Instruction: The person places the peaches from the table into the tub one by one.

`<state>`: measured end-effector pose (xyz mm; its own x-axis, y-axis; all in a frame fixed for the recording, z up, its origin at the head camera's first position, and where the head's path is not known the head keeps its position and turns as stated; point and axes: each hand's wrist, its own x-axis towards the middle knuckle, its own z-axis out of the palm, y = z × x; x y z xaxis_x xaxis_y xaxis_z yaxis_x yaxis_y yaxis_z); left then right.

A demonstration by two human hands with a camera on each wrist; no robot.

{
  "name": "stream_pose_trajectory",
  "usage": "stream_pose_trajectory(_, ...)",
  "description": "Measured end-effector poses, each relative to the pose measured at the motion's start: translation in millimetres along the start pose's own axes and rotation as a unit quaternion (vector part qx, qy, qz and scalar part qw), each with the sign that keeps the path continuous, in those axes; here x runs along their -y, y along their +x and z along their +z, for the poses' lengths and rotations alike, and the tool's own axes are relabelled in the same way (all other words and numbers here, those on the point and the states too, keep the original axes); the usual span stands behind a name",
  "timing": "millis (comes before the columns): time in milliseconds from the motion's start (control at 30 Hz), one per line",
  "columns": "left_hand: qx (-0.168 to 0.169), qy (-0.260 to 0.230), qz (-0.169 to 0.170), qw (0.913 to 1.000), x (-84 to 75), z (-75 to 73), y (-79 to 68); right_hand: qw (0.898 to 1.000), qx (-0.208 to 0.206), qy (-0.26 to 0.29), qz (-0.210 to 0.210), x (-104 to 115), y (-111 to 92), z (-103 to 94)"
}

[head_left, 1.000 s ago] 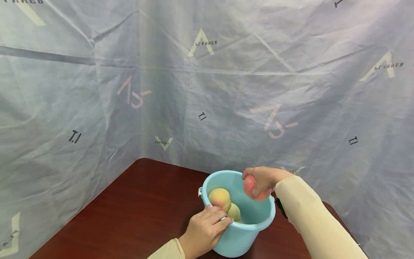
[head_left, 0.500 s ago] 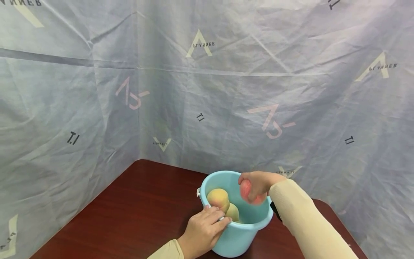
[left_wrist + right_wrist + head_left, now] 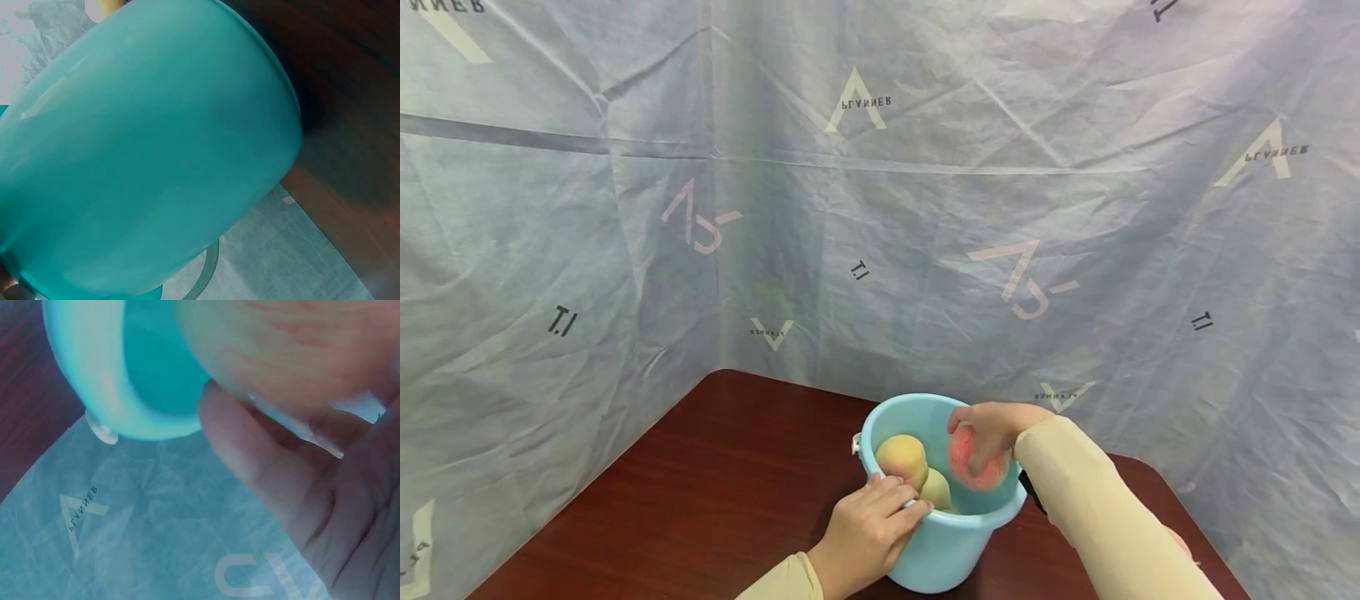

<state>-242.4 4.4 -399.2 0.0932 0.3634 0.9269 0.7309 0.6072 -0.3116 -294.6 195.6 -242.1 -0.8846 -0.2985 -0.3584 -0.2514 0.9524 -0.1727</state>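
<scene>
A light-blue bucket [image 3: 942, 554] stands upright on the table, near the front. My left hand [image 3: 867, 527] grips its near left rim, fingers curled over the edge. Two yellowish fruits lie inside: a round one with a pink blush [image 3: 901, 457] and a paler one [image 3: 936, 490], partly behind the left fingers. Over the right part of the bucket's mouth, my right hand [image 3: 996, 429] holds a red-streaked apple [image 3: 973, 467] from above, its lower side dipping below the rim. The right wrist view shows this apple [image 3: 300, 350] close up, against the fingers.
The dark red-brown table [image 3: 715, 492] extends to the left of the bucket. Behind it hangs a grey printed sheet [image 3: 880, 208]. A pinkish round thing [image 3: 1180, 540] peeks out from behind the right sleeve. The bucket's handle [image 3: 209, 265] hangs at its side.
My right hand has moved left and down with the apple, lower into the bucket's mouth. The left hand keeps its grip on the rim. The view has shifted slightly.
</scene>
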Motion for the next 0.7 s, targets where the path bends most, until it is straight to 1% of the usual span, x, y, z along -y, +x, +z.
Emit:
stream_pose_trajectory(133, 0.016, -0.003, -0.012, 0.9998, -0.6, -0.8, -2.3, 1.0, -0.011, 0.017, 0.018, -1.4, -3.2, -3.9)
stream_pose_trajectory(233, 0.025, -0.004, -0.02, 0.9995, -0.9, -1.5, -2.7, 1.0, -0.022, 0.018, 0.011, -3.8, -6.1, -5.3)
stream_pose_trajectory(367, 0.023, -0.005, -0.02, 0.9995, -1.5, -0.7, -2.4, 0.999, -0.026, 0.02, 0.006, -8.3, -9.4, -5.2)
stream_pose_trajectory(567, 0.019, -0.007, -0.023, 0.9995, -2.0, -0.1, -3.6, 1.0, -0.026, 0.003, 0.003, -16.4, -14.0, -5.9)
stream_pose_trajectory(700, 0.019, -0.009, -0.025, 0.9995, -2.2, 0.0, -3.7, 0.999, -0.041, -0.015, -0.019, -27.4, -18.4, -6.3)
